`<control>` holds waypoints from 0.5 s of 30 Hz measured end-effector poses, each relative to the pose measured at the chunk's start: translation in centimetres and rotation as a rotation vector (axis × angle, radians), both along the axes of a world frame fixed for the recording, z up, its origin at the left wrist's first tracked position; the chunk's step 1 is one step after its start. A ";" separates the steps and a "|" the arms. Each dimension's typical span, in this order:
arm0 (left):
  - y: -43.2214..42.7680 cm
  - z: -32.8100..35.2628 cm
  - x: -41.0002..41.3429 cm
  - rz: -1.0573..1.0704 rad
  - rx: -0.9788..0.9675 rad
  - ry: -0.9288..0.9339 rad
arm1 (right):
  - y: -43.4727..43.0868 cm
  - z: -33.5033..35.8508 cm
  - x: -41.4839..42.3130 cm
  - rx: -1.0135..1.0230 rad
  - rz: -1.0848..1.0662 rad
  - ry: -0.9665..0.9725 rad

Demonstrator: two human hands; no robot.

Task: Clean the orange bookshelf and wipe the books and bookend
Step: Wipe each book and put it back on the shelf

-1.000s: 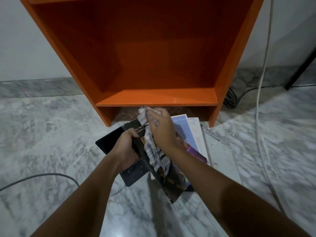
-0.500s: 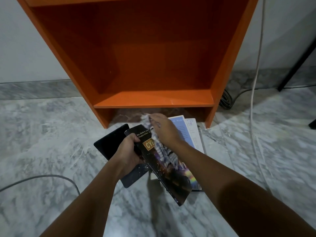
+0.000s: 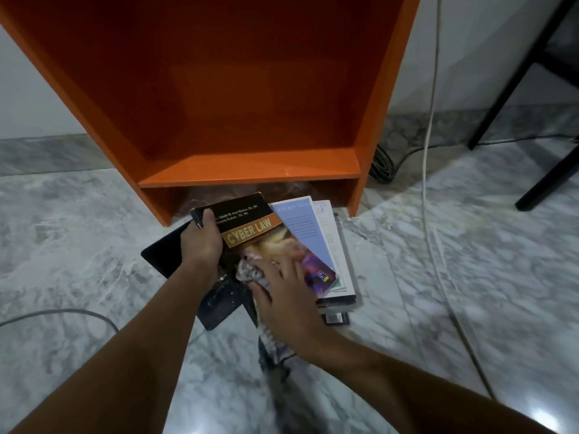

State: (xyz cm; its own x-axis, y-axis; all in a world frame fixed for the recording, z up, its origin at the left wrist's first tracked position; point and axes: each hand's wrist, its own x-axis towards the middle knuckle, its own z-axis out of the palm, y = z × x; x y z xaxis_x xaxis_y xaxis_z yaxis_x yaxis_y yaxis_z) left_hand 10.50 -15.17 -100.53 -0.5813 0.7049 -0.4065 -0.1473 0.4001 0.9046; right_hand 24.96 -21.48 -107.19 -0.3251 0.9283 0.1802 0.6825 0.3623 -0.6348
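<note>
An orange bookshelf (image 3: pixel 244 170) stands on the marble floor with its lower shelf bare. In front of it my left hand (image 3: pixel 200 242) grips the left edge of a dark book titled "Cyber Law" (image 3: pixel 250 223). My right hand (image 3: pixel 285 296) presses a striped grey-white cloth (image 3: pixel 250 272) on the lower part of that cover, and the cloth's tail hangs down below the hand. Under the book lies a stack of books (image 3: pixel 332 245), pale blue and white. A flat black object (image 3: pixel 163 252) lies beneath my left hand; I cannot tell what it is.
A white cable (image 3: pixel 427 170) runs down the wall and across the floor at right. A coiled dark cable (image 3: pixel 383 162) lies beside the shelf's right side. Black furniture legs (image 3: pixel 517 86) stand at far right. A thin grey cable (image 3: pixel 62 313) curves at left.
My right hand with the cloth has slid from the top of the cover down toward me, uncovering the title. My left hand keeps its hold on the book.
</note>
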 end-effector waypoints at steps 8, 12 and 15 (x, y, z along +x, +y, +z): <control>0.1 1.2 1.8 -0.012 0.083 -0.113 | 5.5 -0.7 4.9 -0.093 -0.508 -0.072; 0.0 1.9 2.0 -0.056 0.104 -0.074 | 3.8 0.0 2.6 -0.046 -0.028 0.214; -0.5 2.6 1.9 -0.059 0.123 -0.105 | 5.3 -0.1 3.7 -0.036 -0.046 0.217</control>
